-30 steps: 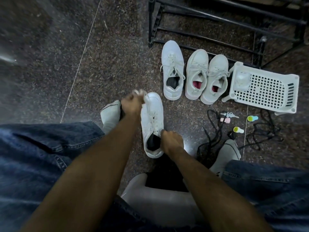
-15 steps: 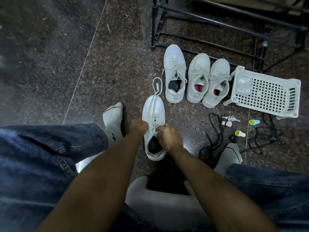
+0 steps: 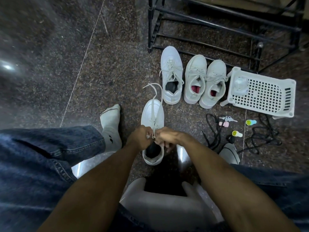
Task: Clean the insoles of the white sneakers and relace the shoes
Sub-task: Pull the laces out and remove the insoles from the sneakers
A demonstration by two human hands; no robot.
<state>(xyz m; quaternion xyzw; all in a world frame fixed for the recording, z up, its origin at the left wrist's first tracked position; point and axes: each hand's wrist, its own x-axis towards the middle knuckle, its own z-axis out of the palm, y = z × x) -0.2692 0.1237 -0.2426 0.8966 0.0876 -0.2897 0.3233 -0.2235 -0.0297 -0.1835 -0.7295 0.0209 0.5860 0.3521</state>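
A white sneaker [image 3: 151, 113] with a dark insole stands on the floor between my feet, toe pointing away. Its white lace [image 3: 154, 94] runs up the eyelets and trails loose past the toe. My left hand [image 3: 139, 137] and my right hand [image 3: 164, 137] meet over the upper eyelets, both pinching the lace there. Beyond it, its mate [image 3: 171, 74] with a dark insole stands laced. Beside that stand two more white sneakers [image 3: 195, 77] [image 3: 213, 82] with pink insoles.
A white plastic basket [image 3: 260, 93] lies at the right. A black metal rack [image 3: 217, 29] stands behind the shoes. Black laces [image 3: 214, 129], keys [image 3: 227, 118] and small bottles [image 3: 250, 122] lie on the floor. My socked feet [image 3: 111, 124] flank the shoe. A grey stool [image 3: 167, 206] is under me.
My left hand came back from the toe to the upper eyelets, leaving the lace trailing past the toe. Both hands now meet on the lace over the tongue.
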